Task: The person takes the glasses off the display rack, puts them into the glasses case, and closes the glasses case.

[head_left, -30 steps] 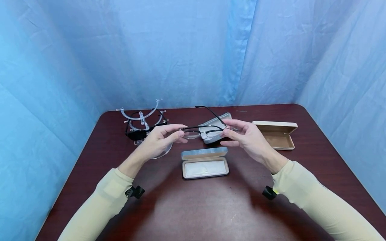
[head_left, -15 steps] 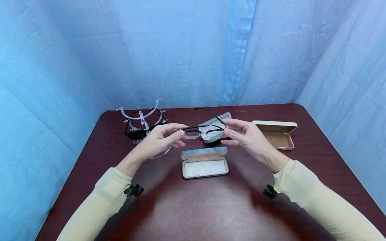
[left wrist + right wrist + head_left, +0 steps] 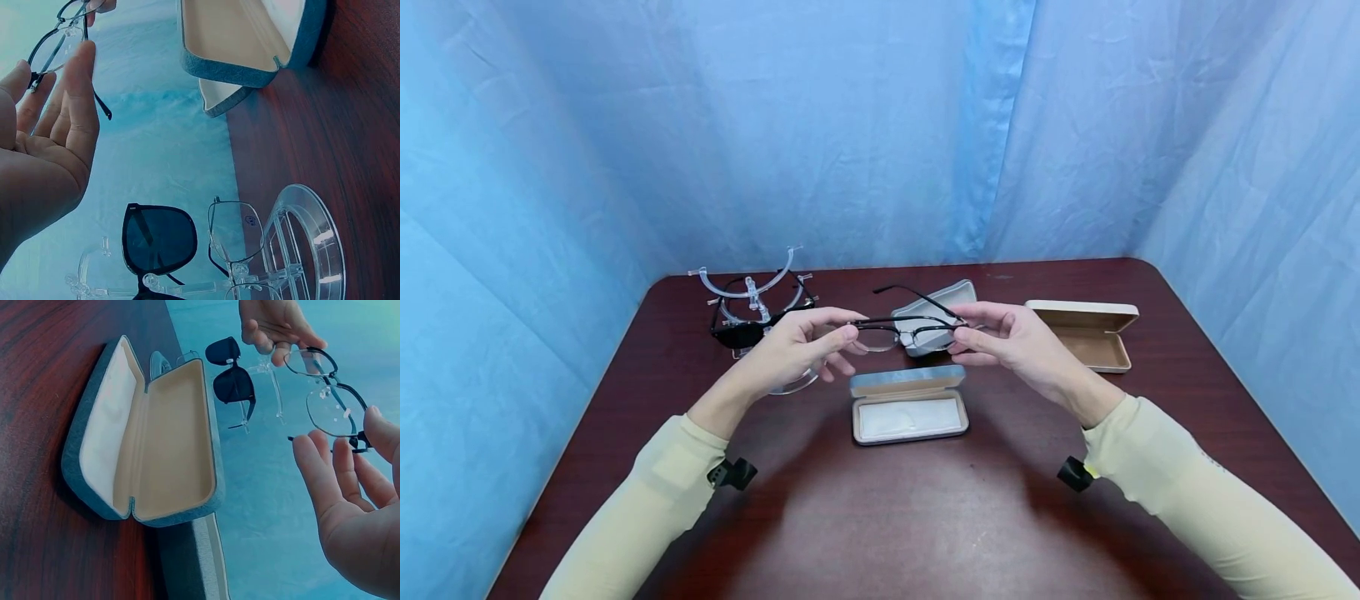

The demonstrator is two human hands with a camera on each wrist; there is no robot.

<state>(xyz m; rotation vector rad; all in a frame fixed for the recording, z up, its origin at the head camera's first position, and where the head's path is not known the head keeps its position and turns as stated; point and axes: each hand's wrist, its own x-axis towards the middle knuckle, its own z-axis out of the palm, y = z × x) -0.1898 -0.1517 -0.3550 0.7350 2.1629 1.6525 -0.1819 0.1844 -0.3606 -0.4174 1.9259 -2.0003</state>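
Glasses (image 3: 904, 327): thin black wire frame, clear lenses, held in the air above the open grey case (image 3: 910, 406). Since 1 s ago the far temple has folded lower toward the frame; the frame has stayed in place. No writing legible on any item.

Left hand (image 3: 796, 348): thumb and fingertips pinch the frame's left end. Right hand (image 3: 1011, 342): fingertips pinch the right end, other fingers loosely extended.

Behind the grey case: second grey case (image 3: 936, 321). Right of it: tan case (image 3: 1086, 333), open. Left: clear stand (image 3: 752, 321) bearing sunglasses (image 3: 741, 332). All on the tabletop (image 3: 887, 517).
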